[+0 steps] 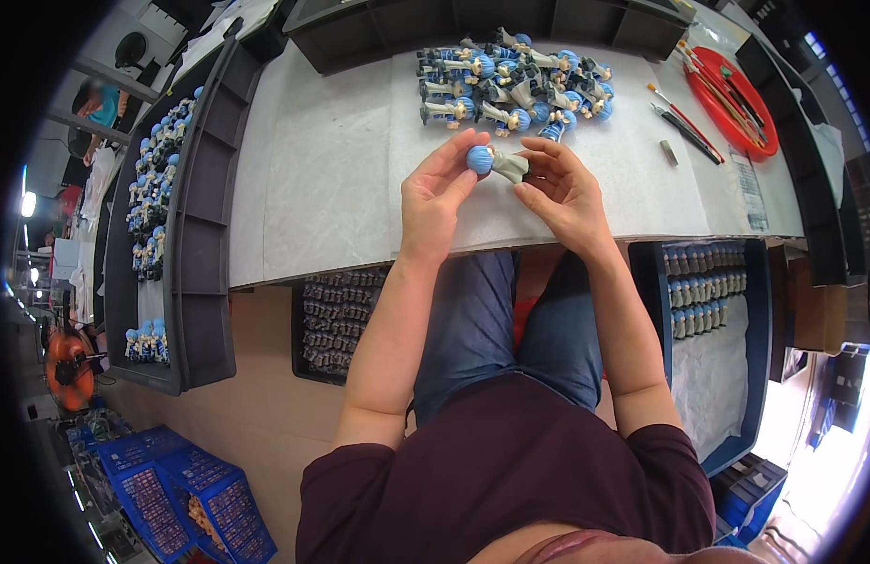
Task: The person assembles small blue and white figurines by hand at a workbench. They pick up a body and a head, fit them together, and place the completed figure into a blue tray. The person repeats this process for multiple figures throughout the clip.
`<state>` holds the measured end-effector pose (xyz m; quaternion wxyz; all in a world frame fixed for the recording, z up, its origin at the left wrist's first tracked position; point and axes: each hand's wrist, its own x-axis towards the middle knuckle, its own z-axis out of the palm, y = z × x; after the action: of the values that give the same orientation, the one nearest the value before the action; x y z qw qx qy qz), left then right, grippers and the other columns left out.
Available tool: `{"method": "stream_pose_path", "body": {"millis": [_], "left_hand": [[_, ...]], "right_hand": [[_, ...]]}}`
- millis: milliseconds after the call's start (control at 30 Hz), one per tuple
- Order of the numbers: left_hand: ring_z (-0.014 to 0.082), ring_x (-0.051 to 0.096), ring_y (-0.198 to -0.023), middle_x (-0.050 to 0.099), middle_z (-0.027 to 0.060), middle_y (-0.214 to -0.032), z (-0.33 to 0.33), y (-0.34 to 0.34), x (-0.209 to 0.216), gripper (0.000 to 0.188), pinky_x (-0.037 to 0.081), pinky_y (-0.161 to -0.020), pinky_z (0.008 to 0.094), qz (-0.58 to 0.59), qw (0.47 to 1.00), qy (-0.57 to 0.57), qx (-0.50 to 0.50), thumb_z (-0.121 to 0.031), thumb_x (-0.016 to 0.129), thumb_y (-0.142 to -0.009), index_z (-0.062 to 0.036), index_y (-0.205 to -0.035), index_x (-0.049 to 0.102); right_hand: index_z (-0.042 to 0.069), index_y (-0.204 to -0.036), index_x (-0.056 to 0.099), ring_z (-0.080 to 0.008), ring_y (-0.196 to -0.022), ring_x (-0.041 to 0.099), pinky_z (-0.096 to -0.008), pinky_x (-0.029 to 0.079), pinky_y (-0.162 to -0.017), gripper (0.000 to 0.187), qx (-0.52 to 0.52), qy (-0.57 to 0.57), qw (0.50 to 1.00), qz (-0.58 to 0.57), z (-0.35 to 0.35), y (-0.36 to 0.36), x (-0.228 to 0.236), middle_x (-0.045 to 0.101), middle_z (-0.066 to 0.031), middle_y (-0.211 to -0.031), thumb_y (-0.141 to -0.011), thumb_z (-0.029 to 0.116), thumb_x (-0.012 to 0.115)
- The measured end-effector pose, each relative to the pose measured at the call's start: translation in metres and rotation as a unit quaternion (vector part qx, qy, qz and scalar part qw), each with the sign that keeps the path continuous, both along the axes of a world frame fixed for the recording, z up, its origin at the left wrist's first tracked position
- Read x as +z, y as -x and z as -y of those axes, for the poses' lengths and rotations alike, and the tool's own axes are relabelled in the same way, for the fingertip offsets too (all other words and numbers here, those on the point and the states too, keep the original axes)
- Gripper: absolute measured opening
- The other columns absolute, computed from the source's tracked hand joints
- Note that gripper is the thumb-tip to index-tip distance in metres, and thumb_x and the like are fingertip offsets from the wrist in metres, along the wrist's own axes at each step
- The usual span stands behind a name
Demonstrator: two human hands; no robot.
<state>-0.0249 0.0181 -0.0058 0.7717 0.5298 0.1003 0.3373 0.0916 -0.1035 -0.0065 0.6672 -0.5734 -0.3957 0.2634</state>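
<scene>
At frame centre, left hand (433,199) and right hand (574,199) pinch a blue-haired figurine (501,165) between fingertips at opposite ends, seemingly steadying it.

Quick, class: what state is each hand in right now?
Left hand: closed, holding the blue-haired figurine by its head end.
Right hand: partly curled at its other end; whether gripping cannot be told.

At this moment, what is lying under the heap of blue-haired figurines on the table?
A white sheet shows around the heap of figurines and seems to run beneath; anything else there is covered.
</scene>
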Motion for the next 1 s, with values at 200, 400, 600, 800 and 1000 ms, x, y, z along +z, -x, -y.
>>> {"method": "stream_pose_path", "body": {"millis": [200,400,600,800,1000], "left_hand": [[0.0181,0.054,-0.105,0.056,0.0123,-0.114,0.0,-0.001,0.0,0.037,0.042,-0.091,0.0288,-0.011,1.0,-0.018,0.001,0.009,0.051,-0.08,0.0041,-0.116,0.051],[0.0212,0.051,-0.109,0.05,0.0153,-0.121,0.002,-0.007,-0.002,0.037,0.041,-0.093,0.0332,-0.04,0.996,-0.083,-0.01,0.006,0.047,-0.083,0.005,-0.12,0.047],[0.0209,0.051,-0.107,0.049,0.0125,-0.125,0.015,-0.004,-0.001,0.034,0.043,-0.085,0.0286,-0.106,0.976,-0.184,0.043,0.0,0.046,-0.087,0.0032,-0.121,0.047],[0.0174,0.054,-0.094,0.052,0.014,-0.121,0.021,-0.012,-0.001,0.034,0.041,-0.08,0.0278,-0.133,0.965,-0.22,0.043,-0.003,0.051,-0.084,0.0041,-0.117,0.049],[0.0137,0.053,-0.088,0.051,0.0143,-0.121,0.017,-0.007,-0.003,0.032,0.041,-0.078,0.0242,-0.141,0.964,-0.22,0.043,-0.002,0.048,-0.086,0.0061,-0.117,0.048]], "right_hand": [[0.0,-0.116,0.049,-0.0172,-0.095,0.057,-0.03,0.046,-0.084,0.045,-0.005,-0.022,1.0,0.001,0.0,0.0,-0.004,0.057,-0.0137,-0.104,-0.074,0.004,0.066],[-0.003,-0.098,0.059,-0.0167,-0.078,0.062,-0.0272,0.049,-0.073,0.027,-0.088,0.047,0.986,0.137,0.002,-0.004,-0.001,0.063,-0.011,-0.086,-0.073,0.005,0.067],[0.0,-0.103,0.059,-0.0127,-0.089,0.059,-0.0263,0.047,-0.081,0.028,-0.283,-0.107,0.944,0.132,0.095,-0.042,0.003,0.062,-0.0086,-0.096,-0.076,-0.002,0.065],[-0.001,-0.096,0.06,-0.0102,-0.078,0.061,-0.0221,0.05,-0.067,0.02,-0.644,-0.069,0.759,0.075,0.294,-0.129,-0.053,0.065,-0.0074,-0.087,-0.077,0.002,0.065],[0.005,-0.096,0.065,-0.0112,-0.081,0.062,-0.0245,0.048,-0.075,0.029,-0.746,0.296,0.596,0.029,0.449,-0.177,-0.175,0.067,-0.0059,-0.088,-0.069,0.014,0.073]]}}
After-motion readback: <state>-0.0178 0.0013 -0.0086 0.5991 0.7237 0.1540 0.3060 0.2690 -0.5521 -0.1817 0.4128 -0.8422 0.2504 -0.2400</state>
